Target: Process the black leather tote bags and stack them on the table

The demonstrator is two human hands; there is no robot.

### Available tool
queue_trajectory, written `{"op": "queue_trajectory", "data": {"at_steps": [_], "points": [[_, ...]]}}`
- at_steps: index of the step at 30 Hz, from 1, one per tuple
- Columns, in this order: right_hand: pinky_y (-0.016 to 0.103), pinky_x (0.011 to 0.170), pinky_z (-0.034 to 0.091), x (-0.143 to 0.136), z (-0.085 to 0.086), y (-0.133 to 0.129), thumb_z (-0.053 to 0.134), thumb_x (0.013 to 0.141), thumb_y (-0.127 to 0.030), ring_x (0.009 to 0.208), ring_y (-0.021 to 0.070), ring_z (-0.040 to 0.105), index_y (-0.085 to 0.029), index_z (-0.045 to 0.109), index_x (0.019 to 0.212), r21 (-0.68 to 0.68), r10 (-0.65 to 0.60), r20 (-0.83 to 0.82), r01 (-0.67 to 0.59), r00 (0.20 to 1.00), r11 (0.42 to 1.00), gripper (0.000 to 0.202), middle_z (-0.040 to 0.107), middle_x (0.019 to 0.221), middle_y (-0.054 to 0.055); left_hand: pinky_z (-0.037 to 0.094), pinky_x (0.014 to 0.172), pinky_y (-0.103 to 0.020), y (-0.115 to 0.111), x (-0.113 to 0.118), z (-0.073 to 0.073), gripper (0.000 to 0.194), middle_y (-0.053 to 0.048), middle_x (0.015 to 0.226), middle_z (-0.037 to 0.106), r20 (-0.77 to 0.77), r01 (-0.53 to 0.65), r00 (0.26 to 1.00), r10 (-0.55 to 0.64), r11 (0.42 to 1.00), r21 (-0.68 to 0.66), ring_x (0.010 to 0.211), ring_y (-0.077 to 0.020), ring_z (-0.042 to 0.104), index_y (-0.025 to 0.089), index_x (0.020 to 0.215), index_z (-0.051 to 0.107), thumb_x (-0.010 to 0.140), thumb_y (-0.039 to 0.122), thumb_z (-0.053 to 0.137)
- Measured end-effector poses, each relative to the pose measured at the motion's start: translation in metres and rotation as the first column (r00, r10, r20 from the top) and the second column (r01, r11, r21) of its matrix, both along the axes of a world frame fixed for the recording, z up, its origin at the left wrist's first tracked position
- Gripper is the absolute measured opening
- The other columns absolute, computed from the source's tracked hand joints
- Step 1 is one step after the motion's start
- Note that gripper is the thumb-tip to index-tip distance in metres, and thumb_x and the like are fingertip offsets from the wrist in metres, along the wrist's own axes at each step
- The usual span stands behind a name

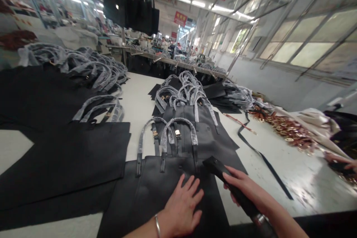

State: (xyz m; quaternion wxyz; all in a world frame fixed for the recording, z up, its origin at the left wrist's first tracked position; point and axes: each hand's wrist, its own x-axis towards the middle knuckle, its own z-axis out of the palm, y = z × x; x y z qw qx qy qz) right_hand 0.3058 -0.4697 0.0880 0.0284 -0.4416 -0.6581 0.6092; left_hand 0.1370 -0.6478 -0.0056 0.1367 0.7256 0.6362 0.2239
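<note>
A worker's left hand (185, 206) presses palm down on a black bag (154, 186) at the near edge of a pale worktable (302, 182), its fingers spread apart and pointing up toward the bag's top edge, the thumb angled out to the right. A silver-coloured bracelet (157, 225) circles the wrist, and the bare forearm enters from the bottom of the view.

The right hand (247, 184), its forearm reaching in from the lower right, is closed around a dark handheld tool (245, 203), with the thumb side uppermost and fingertips curling beneath. The tool slants up and to the left, its blunt head above the bag's upper right part, near the foot of a plastic-wrapped handle (194, 139); whether the head touches the bag cannot be told from this angle.

The bag lies flat in front of the worker, handles pointing away, with more black bags (225, 137) overlapping in a row behind it. A broad stack of dark bags (83, 156) covers the table's left side. To the right, a long black strap (264, 156) lies near a slim brown strap (239, 121) and a heap of brown straps with gold-coloured rings (290, 134). At far right, another person's hand (338, 160) shows, blurred, near the heap's end.
</note>
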Motion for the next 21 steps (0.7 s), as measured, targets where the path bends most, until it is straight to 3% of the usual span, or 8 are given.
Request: {"op": "queue_trajectory", "data": {"at_steps": [7,11,18,21], "points": [[0.018,0.032,0.042,-0.034,-0.021,-0.001,0.057,0.086,-0.047,0.036,0.0106,0.053,-0.020,0.050,0.121,-0.098,0.120,0.029,-0.116,0.992,0.988,0.044,0.059,0.064,-0.003,0.005,0.114,-0.057,-0.001,0.000,0.006,0.058,-0.011,0.151,0.032,-0.008,0.010,1.000,-0.010,1.000,-0.021,0.140,-0.0316,0.022,0.023,0.141,0.036,0.090,0.049,0.041],[0.018,0.033,0.043,-0.049,-0.020,0.003,0.056,0.087,-0.047,0.038,0.0104,0.054,-0.020,0.053,0.109,-0.095,0.154,0.023,-0.151,0.988,0.984,0.035,0.059,0.066,-0.003,0.006,0.114,-0.056,-0.002,-0.001,0.008,0.056,-0.011,0.150,0.032,0.013,0.009,1.000,-0.009,1.000,-0.012,0.140,-0.0317,0.023,0.022,0.140,0.038,0.091,0.049,0.040],[0.019,0.031,0.041,-0.039,-0.018,0.002,0.056,0.085,-0.051,0.036,0.0118,0.054,-0.019,0.053,0.104,-0.132,0.156,0.086,-0.144,0.984,0.981,0.037,0.061,0.064,-0.001,0.007,0.113,-0.056,-0.005,-0.001,0.011,0.055,-0.011,0.149,0.036,0.019,-0.006,1.000,0.006,1.000,0.022,0.138,-0.0316,0.026,0.021,0.138,0.041,0.091,0.050,0.039],[0.020,0.031,0.042,-0.055,-0.020,-0.001,0.058,0.084,-0.048,0.036,0.0124,0.054,-0.019,0.052,0.111,-0.044,0.126,0.042,-0.124,0.991,0.991,0.041,0.060,0.063,-0.002,0.008,0.113,-0.056,-0.004,-0.001,0.013,0.055,-0.011,0.149,0.035,-0.003,-0.001,1.000,0.001,1.000,0.022,0.139,-0.0314,0.025,0.020,0.139,0.041,0.092,0.050,0.036]]}}
